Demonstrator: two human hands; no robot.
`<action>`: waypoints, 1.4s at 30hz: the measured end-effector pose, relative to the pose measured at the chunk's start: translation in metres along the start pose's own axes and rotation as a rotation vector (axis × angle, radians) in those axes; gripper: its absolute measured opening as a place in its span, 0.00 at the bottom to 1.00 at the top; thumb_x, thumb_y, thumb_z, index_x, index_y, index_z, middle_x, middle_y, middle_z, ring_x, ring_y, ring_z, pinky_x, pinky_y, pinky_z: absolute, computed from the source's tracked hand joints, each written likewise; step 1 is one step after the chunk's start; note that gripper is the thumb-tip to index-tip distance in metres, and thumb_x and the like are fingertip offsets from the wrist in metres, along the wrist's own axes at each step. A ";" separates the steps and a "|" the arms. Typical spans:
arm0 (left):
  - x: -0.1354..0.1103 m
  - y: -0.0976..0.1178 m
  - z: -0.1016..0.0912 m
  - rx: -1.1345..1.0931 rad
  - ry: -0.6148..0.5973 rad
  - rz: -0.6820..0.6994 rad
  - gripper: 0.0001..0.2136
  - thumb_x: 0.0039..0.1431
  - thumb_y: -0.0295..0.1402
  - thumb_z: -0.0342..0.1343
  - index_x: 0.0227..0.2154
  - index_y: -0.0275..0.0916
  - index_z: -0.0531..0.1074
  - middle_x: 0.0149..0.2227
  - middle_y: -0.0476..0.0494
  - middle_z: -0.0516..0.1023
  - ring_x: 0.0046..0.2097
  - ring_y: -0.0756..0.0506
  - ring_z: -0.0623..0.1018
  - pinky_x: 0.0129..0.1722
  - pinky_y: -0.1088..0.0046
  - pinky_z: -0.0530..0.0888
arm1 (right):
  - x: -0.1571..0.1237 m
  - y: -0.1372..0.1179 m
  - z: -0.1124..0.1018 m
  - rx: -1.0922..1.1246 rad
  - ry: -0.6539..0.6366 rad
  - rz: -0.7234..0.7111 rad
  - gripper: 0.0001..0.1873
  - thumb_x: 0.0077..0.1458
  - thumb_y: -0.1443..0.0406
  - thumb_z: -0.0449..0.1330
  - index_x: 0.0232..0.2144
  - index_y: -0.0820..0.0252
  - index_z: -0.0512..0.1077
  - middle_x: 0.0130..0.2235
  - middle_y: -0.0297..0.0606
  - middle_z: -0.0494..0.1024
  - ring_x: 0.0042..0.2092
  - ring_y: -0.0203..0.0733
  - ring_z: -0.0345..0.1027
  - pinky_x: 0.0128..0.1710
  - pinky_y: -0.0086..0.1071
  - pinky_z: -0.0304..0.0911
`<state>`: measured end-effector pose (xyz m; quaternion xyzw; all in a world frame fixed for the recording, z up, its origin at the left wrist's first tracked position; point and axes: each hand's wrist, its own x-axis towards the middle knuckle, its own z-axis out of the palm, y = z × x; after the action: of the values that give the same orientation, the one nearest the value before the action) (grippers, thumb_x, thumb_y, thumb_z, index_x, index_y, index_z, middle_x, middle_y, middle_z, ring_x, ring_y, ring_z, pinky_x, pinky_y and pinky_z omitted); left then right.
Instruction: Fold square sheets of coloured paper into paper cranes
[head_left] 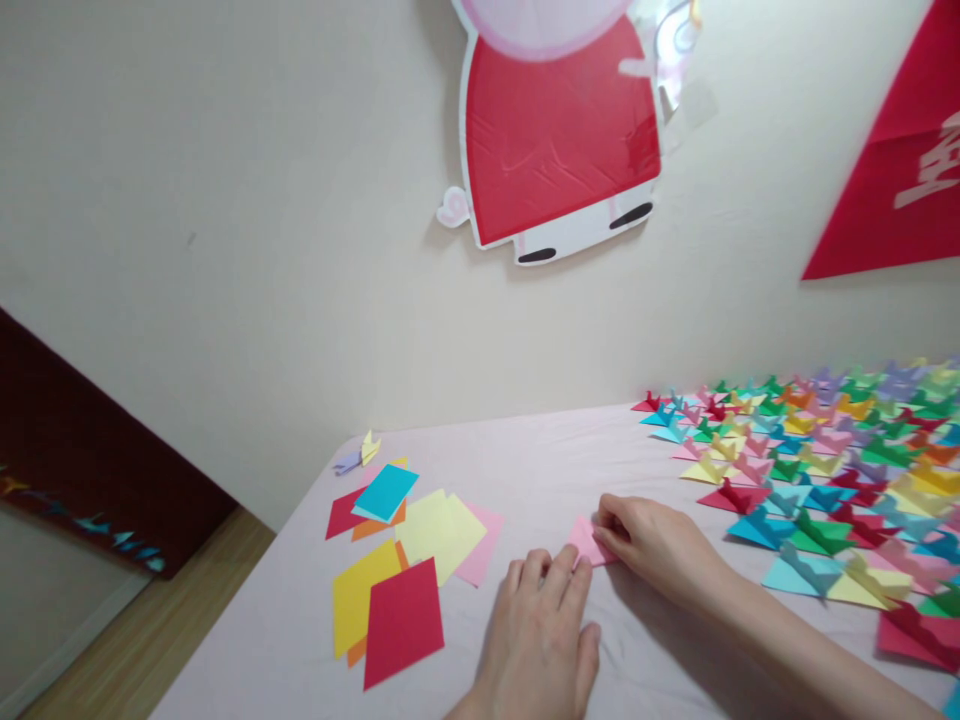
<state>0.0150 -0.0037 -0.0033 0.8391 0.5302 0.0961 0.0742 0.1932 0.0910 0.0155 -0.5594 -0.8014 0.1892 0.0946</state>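
A small folded piece of pink paper (582, 536) lies on the cloth-covered table (525, 450) between my two hands. My left hand (541, 622) rests flat with its fingers stretched out, and its fingertips touch the paper's lower left edge. Coming in from the right, my right hand (651, 542) has curled fingers pinched at the paper's right side. The fingers cover part of the paper there, so its full shape is hidden.
Loose paper squares lie to the left, among them red (405, 625), yellow (360, 600), pale yellow (442, 530) and blue (386, 492). Two small folded pieces (367, 448) sit at the far left corner. Rows of colourful folded paper birds (821, 535) fill the right side. A wall stands behind.
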 end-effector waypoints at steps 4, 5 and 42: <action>0.001 0.001 0.001 0.010 -0.002 -0.010 0.24 0.68 0.41 0.47 0.63 0.39 0.61 0.65 0.46 0.63 0.55 0.35 0.66 0.55 0.53 0.67 | 0.000 -0.001 0.000 -0.028 0.000 0.009 0.08 0.58 0.68 0.54 0.31 0.57 0.73 0.35 0.41 0.83 0.36 0.44 0.75 0.32 0.29 0.55; 0.001 0.001 0.001 0.015 -0.006 -0.011 0.24 0.68 0.41 0.47 0.63 0.39 0.61 0.65 0.46 0.63 0.55 0.35 0.66 0.55 0.53 0.67 | 0.000 -0.001 0.001 -0.036 0.002 0.008 0.08 0.59 0.68 0.54 0.31 0.57 0.73 0.35 0.41 0.83 0.36 0.44 0.75 0.32 0.29 0.55; 0.006 0.012 -0.012 0.135 0.056 0.010 0.12 0.65 0.37 0.51 0.49 0.42 0.69 0.54 0.45 0.72 0.48 0.39 0.69 0.48 0.57 0.69 | 0.004 0.014 0.029 0.225 0.129 -0.139 0.21 0.38 0.71 0.57 0.40 0.61 0.68 0.42 0.44 0.74 0.45 0.51 0.66 0.46 0.43 0.61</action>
<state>0.0255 -0.0030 0.0118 0.8417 0.5333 0.0840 0.0022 0.1932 0.0933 -0.0173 -0.4993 -0.8043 0.2345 0.2210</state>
